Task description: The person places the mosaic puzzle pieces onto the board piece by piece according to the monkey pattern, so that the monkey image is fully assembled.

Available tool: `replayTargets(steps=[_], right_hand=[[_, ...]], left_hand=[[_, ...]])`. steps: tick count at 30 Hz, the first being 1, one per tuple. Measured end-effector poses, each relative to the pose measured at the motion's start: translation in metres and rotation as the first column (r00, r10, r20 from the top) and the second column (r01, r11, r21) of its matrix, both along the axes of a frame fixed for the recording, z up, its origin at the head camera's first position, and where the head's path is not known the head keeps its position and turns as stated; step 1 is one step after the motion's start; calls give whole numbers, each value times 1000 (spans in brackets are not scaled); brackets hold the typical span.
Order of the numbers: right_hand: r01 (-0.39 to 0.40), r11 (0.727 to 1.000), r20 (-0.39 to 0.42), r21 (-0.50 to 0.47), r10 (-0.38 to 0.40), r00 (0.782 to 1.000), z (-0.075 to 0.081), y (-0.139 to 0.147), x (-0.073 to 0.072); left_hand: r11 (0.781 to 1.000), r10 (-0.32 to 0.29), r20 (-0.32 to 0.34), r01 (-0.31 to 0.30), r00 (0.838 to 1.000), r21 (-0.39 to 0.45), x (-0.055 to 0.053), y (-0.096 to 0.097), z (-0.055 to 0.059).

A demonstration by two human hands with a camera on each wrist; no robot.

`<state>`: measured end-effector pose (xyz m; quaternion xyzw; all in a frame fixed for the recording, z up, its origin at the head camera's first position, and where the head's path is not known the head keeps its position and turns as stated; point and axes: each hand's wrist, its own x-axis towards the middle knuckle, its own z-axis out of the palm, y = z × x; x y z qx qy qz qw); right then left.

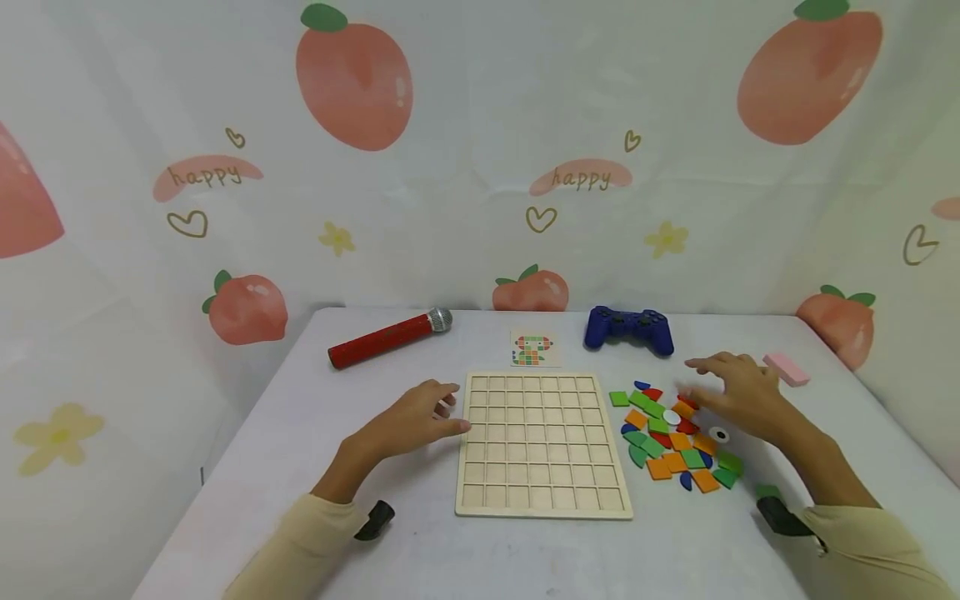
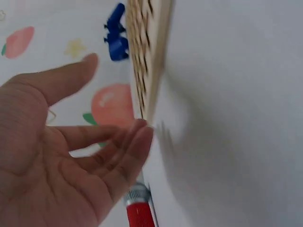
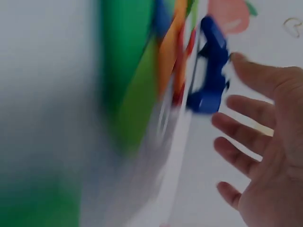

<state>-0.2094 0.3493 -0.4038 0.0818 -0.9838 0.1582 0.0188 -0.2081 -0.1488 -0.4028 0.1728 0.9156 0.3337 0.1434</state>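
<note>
A pale wooden grid board (image 1: 537, 444) with bare square cells lies in the middle of the table. My left hand (image 1: 420, 419) is at its left edge, fingers loosely bent, nothing held; the left wrist view shows the palm and fingertips (image 2: 142, 137) close to the board's side. To the right of the board lies a loose spread of flat coloured pieces (image 1: 675, 442), green, orange, red and blue, with a few round white ones. Over the far right side of this spread is my right hand (image 1: 738, 393), its fingers spread and nothing in them.
Behind the board lies a small pattern card (image 1: 534, 348) with a coloured figure. A red microphone (image 1: 386, 340) is at the back left, a blue game controller (image 1: 628, 330) at the back right. A pink block (image 1: 786, 369) sits beyond my right hand. A fruit-print curtain hangs behind.
</note>
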Motion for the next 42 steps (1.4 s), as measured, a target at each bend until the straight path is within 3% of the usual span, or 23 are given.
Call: replayTargets(steps=[4,9,21,30,37,42], right_hand=[[-36,998,58,-41,39,998,0,-25,-11],[-45,997,115,-63,52,992,1,-45,-23],[10,994,171,-111,9,985,-8,-55,-33],[-7,982,98,-187,25,995,-12,-64,-39],[-35,975,52,-219,47,998,-13,-69,-40],[-7,980,75,-200,23,997,-13,-70,-40]], left_hand=[[1000,-5,1,5,1000,-13,-2,15,-2],[999,-5,-24,4,1000,-37,-4,21,-5],[996,-85,-20,85,996,11,-7,21,-8],[998,48,27,-49,998,27,-3,22,-8],[997,48,46,-50,998,50,-4,22,-9],[998,52,49,-54,997,45,-3,22,-9]])
